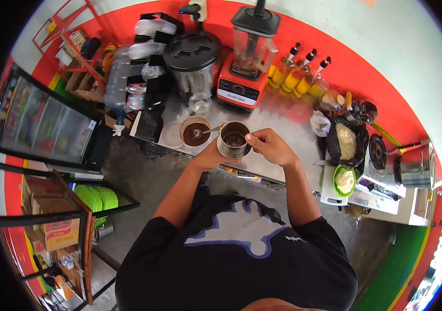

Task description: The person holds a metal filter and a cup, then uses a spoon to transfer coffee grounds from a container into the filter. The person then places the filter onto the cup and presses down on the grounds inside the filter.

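Note:
My left hand (211,154) wraps around a small metal cup (233,140) and holds it above the steel counter (278,111); dark powder lies at the cup's bottom. My right hand (268,145) pinches the cup's rim from the right side. Just left of the cup stands a tub of dark brown powder (195,132) with a metal spoon (206,132) resting in it.
Behind stand a red-based blender (247,57), a black-lidded steel urn (192,62), an empty glass (199,103) and three yellow syrup bottles (296,75). At right are a black bag of white shreds (346,141), a green bowl (344,180) and a steel pot (415,168). A glass-door fridge (45,124) is at left.

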`<state>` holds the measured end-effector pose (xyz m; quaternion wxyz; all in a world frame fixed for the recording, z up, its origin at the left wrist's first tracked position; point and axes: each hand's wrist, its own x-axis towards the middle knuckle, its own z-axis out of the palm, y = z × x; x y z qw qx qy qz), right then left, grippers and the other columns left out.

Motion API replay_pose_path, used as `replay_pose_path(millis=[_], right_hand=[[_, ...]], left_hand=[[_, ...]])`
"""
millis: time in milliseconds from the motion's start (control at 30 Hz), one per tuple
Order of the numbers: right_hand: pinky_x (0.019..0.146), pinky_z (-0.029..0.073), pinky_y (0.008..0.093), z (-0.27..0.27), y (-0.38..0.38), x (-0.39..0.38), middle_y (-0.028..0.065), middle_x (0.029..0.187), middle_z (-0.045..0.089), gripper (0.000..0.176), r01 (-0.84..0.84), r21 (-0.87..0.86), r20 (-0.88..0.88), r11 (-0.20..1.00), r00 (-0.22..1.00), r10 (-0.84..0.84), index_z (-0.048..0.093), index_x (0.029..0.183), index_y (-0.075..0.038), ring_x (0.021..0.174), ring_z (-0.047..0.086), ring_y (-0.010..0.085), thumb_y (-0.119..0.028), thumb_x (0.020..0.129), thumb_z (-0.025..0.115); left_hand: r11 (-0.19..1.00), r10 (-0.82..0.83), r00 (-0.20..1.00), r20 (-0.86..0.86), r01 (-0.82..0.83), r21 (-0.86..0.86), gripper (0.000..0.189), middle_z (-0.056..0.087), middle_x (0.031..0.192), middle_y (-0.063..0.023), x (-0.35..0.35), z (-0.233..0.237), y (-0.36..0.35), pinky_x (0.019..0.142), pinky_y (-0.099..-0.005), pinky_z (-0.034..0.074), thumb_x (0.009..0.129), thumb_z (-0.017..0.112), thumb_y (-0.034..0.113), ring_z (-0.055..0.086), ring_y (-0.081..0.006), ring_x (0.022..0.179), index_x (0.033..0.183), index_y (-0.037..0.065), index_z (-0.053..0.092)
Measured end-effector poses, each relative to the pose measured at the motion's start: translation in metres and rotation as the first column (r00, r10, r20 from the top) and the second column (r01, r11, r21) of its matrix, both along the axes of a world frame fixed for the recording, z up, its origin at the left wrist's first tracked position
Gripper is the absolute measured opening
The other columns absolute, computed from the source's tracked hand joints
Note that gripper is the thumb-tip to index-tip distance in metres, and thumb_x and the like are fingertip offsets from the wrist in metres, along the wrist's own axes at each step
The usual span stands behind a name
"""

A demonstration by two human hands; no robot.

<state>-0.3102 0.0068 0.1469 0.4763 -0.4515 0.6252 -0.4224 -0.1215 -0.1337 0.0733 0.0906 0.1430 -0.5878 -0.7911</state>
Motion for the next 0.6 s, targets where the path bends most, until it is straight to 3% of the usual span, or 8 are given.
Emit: replay_pose_path(millis=[133, 233, 267, 333, 400, 467, 533, 600], right_hand=[[0.055, 0.025, 0.0292, 0.004, -0.031, 0.006, -0.0091, 0.066, 0.038, 0.052, 0.010, -0.089, 0.003, 0.996, 1.000, -0.010, 0.058, 0.072, -0.004, 0.063, 0.029, 0.0049, -0.042, 0.108, 0.061], [0.055, 0.026, 0.0291, 0.014, -0.051, 0.014, -0.0094, 0.067, 0.040, 0.044, -0.208, -0.078, 0.018, 0.975, 0.977, 0.210, 0.066, 0.078, -0.003, 0.064, 0.030, 0.0044, -0.036, 0.106, 0.064], [0.055, 0.027, 0.0288, 0.011, -0.060, 0.019, -0.0091, 0.067, 0.041, 0.040, -0.154, -0.153, 0.028, 0.976, 0.987, 0.160, 0.068, 0.080, -0.002, 0.064, 0.032, 0.0042, -0.033, 0.106, 0.064], [0.055, 0.028, 0.0285, 0.011, -0.069, 0.026, -0.0089, 0.067, 0.043, 0.037, -0.109, -0.224, 0.044, 0.968, 0.992, 0.122, 0.070, 0.082, -0.001, 0.064, 0.033, 0.0039, -0.030, 0.105, 0.065], [0.056, 0.031, 0.0281, 0.018, -0.076, 0.030, -0.0081, 0.067, 0.046, 0.036, -0.282, -0.178, -0.054, 0.943, 0.959, 0.277, 0.070, 0.080, 0.001, 0.064, 0.036, 0.0035, -0.027, 0.103, 0.067], [0.056, 0.033, 0.0284, 0.020, -0.083, 0.039, -0.0070, 0.066, 0.047, 0.037, -0.252, -0.204, -0.030, 0.946, 0.967, 0.251, 0.068, 0.078, 0.003, 0.064, 0.038, 0.0037, -0.026, 0.101, 0.068], [0.055, 0.033, 0.0294, 0.013, -0.091, 0.043, -0.0062, 0.066, 0.047, 0.037, -0.125, -0.292, -0.063, 0.948, 0.992, 0.111, 0.068, 0.078, 0.004, 0.064, 0.039, 0.0041, -0.025, 0.101, 0.068], [0.056, 0.034, 0.0289, 0.019, -0.090, 0.042, -0.0058, 0.066, 0.049, 0.036, -0.193, -0.264, -0.045, 0.945, 0.981, 0.187, 0.068, 0.079, 0.004, 0.065, 0.040, 0.0042, -0.024, 0.101, 0.067]], left_hand=[[0.998, 0.042, 0.999, 0.028, -0.041, -0.038, 0.093, 0.061, 0.138, -0.0035, 0.022, 0.022, -0.011, 0.108, -0.0366, 0.049, 0.068, 0.095, 0.000, 0.057, -0.0167, 0.128, 0.149, 0.007, 0.048], [0.980, 0.126, 0.992, -0.029, -0.129, -0.151, 0.095, 0.061, 0.138, -0.0038, 0.042, 0.022, -0.020, 0.107, -0.0369, 0.049, 0.068, 0.096, 0.002, 0.057, -0.0166, 0.127, 0.150, 0.007, 0.048], [0.966, 0.142, 0.988, -0.057, -0.151, -0.211, 0.096, 0.061, 0.138, -0.0038, 0.047, 0.019, -0.023, 0.107, -0.0369, 0.049, 0.068, 0.096, 0.003, 0.057, -0.0166, 0.127, 0.151, 0.006, 0.047], [0.971, 0.184, 0.983, -0.005, -0.182, -0.156, 0.095, 0.063, 0.135, -0.0038, 0.055, 0.029, -0.023, 0.110, -0.0358, 0.046, 0.064, 0.099, 0.007, 0.058, -0.0168, 0.125, 0.146, 0.006, 0.051], [0.946, 0.229, 0.969, -0.090, -0.243, -0.213, 0.098, 0.061, 0.138, -0.0042, 0.063, 0.025, -0.026, 0.111, -0.0360, 0.045, 0.063, 0.099, 0.007, 0.057, -0.0175, 0.128, 0.148, 0.006, 0.050], [0.953, 0.231, 0.967, -0.109, -0.247, -0.176, 0.099, 0.060, 0.139, -0.0045, 0.067, 0.029, -0.029, 0.112, -0.0368, 0.045, 0.062, 0.100, 0.007, 0.056, -0.0180, 0.129, 0.147, 0.006, 0.050], [0.948, 0.257, 0.965, -0.054, -0.263, -0.179, 0.099, 0.059, 0.141, -0.0050, 0.068, 0.028, -0.034, 0.113, -0.0374, 0.044, 0.061, 0.100, 0.008, 0.055, -0.0189, 0.131, 0.147, 0.006, 0.050], [0.934, 0.227, 0.966, -0.121, -0.251, -0.255, 0.098, 0.060, 0.139, -0.0049, 0.071, 0.023, -0.043, 0.110, -0.0360, 0.047, 0.063, 0.098, 0.003, 0.057, -0.0174, 0.128, 0.147, 0.005, 0.050]])
